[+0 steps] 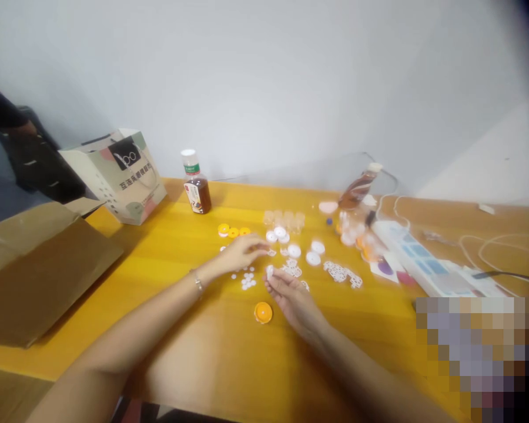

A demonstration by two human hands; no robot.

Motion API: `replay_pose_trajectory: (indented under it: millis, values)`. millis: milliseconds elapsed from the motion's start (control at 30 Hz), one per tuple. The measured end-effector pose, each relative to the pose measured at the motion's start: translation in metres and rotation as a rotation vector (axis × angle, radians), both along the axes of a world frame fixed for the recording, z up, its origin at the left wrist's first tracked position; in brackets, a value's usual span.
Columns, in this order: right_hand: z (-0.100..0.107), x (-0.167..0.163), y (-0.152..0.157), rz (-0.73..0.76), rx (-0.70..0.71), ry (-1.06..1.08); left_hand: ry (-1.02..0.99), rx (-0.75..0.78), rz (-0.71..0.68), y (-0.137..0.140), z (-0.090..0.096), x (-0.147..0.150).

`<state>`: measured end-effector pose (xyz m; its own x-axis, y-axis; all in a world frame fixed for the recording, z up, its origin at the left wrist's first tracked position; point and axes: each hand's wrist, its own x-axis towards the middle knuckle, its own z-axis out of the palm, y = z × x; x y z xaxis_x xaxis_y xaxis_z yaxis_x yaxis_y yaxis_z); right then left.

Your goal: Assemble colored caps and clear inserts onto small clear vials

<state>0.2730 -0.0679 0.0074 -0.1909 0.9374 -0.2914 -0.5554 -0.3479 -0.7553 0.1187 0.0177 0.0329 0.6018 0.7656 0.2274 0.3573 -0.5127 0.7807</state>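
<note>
My right hand (294, 295) pinches a small white plastic piece (270, 272), held up just above the table; its exact shape is too small to make out. My left hand (243, 252) reaches across with fingers stretched, its tips beside a small white cut-out piece (272, 252). Nothing shows between those fingers. Nearer to me lies an orange round cap (263, 312) with its hollow side up. Small white discs (248, 282) are scattered under the left hand. Beyond the hands sit white round caps (294, 251) and lacy white pieces (292, 268).
Yellow round parts (233, 232) and clear cups (284, 220) stand farther back. More lacy pieces (342, 274) lie right. Around are a brown bottle (198, 192), a tilted bottle (360, 187), a paper bag (130, 179), a cardboard box (48, 270) and a white-blue tray (417, 255). Another person is at far left.
</note>
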Motion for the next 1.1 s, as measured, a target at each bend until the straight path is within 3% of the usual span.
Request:
replay_pose_trajectory:
  millis: [133, 433, 533, 667, 800, 933, 1100]
  values:
    - [-0.001, -0.001, 0.000, -0.085, -0.014, -0.054, 0.174, 0.196, 0.014, 0.010, -0.015, 0.019]
    - [-0.004, 0.002, 0.002, -0.197, 0.031, -0.144, 0.198, 0.187, 0.071, 0.009, -0.023, 0.021]
    - [-0.007, 0.003, 0.004, -0.237, 0.053, -0.161, 0.090, 0.073, 0.128, 0.005, -0.022, 0.009]
    - [-0.007, 0.002, 0.004, -0.244, 0.054, -0.152, -0.244, -0.309, 0.140, -0.009, -0.021, -0.004]
    - [-0.007, 0.000, 0.003, -0.247, 0.048, -0.157, -0.449, -0.547, 0.108, -0.024, -0.023, -0.005]
    - [-0.010, -0.001, 0.002, -0.246, 0.060, -0.180, -0.533, -0.606, 0.156, -0.035, -0.024, 0.002]
    - [-0.010, -0.002, 0.002, -0.231, 0.065, -0.191, -0.516, -0.501, 0.200, -0.041, -0.027, 0.005]
